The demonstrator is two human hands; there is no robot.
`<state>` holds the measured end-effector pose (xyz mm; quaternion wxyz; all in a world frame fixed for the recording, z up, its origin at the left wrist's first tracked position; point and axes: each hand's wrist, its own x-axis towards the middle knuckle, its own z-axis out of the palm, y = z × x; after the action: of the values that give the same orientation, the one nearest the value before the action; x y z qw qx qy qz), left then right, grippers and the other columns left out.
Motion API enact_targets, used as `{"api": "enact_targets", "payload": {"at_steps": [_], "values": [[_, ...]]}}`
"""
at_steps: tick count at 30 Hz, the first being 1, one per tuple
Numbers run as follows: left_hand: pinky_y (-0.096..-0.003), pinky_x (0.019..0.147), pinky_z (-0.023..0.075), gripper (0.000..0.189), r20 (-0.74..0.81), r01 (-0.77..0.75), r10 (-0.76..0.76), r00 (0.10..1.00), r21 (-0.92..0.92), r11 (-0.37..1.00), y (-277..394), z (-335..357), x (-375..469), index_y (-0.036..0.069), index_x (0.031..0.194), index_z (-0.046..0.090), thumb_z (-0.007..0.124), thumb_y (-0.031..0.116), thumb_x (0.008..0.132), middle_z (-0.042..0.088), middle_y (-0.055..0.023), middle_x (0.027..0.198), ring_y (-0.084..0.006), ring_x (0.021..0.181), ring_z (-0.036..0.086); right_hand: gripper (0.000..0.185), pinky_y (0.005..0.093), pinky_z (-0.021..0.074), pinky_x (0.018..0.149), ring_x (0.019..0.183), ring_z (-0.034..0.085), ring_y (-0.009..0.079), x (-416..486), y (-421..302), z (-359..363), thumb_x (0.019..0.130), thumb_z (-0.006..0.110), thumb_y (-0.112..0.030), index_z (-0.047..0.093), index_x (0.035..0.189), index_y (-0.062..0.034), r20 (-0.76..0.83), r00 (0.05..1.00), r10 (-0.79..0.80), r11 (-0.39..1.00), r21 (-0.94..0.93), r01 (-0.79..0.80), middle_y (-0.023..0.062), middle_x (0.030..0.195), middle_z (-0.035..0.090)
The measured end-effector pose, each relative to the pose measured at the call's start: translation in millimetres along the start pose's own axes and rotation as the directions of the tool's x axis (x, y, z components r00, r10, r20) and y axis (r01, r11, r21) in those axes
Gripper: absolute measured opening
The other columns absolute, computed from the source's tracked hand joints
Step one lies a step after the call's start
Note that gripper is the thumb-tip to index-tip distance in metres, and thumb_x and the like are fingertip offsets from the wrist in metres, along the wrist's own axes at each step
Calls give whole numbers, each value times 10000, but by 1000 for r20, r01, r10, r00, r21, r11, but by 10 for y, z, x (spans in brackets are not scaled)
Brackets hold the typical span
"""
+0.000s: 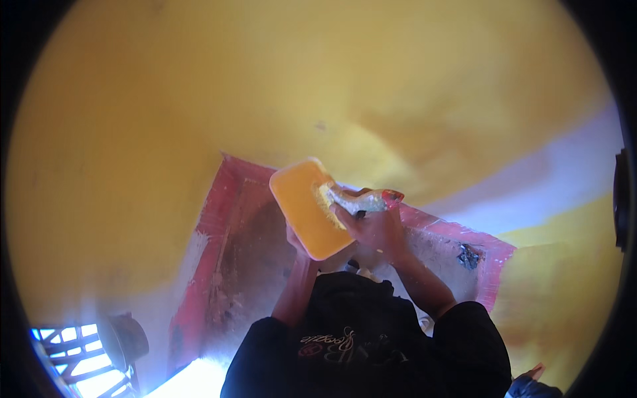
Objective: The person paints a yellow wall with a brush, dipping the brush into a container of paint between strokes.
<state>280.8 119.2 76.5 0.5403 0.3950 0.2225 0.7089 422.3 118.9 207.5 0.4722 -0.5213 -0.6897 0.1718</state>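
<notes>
My left hand (294, 240) supports a rectangular tub or tray (301, 206) with rounded corners, and most of the fingers are hidden beneath it. Its face is yellow-orange, apparently with paint; I cannot tell how deep it is. A paintbrush (366, 201) is held in my right hand (380, 229), fingers wrapped round its pale, stained handle. The handle's end is red. Yellow-coated bristles (328, 204) rest against or just above the yellow surface, near its right side.
Yellow walls (249, 89) meet a red painted band (214, 214) along the grey floor (254, 229). A crumpled dark thing (468, 256) lies near the right corner. At lower left is a bright grille window (89, 355). Part of another person (535, 383) may show at lower right.
</notes>
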Motion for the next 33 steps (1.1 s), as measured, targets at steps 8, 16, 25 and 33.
{"api": "enact_targets", "payload": {"at_steps": [8, 16, 25, 33], "values": [[-416, 973, 427, 582, 50, 158, -161, 986, -605, 781, -176, 136, 7, 51, 1340, 379, 377, 467, 933, 493, -123, 1277, -250, 1152, 505, 170, 328, 481, 535, 584, 615, 232, 211, -87, -153, 747, 710, -209, 704, 870, -92, 233, 970, -74, 918, -363, 158, 66, 696, 647], [-425, 974, 417, 551, 132, 297, -280, 951, -640, 709, -114, 312, 15, 87, 1333, 390, 374, 464, 931, 492, -80, 1254, -251, 1143, 498, 213, 350, 496, 609, 698, 608, 215, 523, 221, 112, 641, 730, -168, 710, 852, -146, 321, 925, -205, 913, -278, 299, 26, 761, 670], [-401, 939, 440, 535, 158, 333, -297, 942, -572, 749, -37, 407, 70, 76, 1312, 408, 377, 445, 926, 511, -104, 1234, -249, 1110, 526, 259, 340, 480, 703, 774, 600, 206, 676, 340, 62, 565, 724, -97, 712, 818, -155, 358, 867, -345, 892, -161, 422, -1, 825, 675], [-406, 953, 436, 511, 111, 295, -283, 953, -566, 770, -125, 325, 69, 78, 1332, 392, 340, 410, 948, 508, -112, 1238, -250, 1115, 525, 194, 353, 471, 694, 777, 606, 216, 498, 370, 31, 588, 720, -99, 695, 779, -129, 453, 862, -227, 916, -203, 347, 12, 774, 655]]}}
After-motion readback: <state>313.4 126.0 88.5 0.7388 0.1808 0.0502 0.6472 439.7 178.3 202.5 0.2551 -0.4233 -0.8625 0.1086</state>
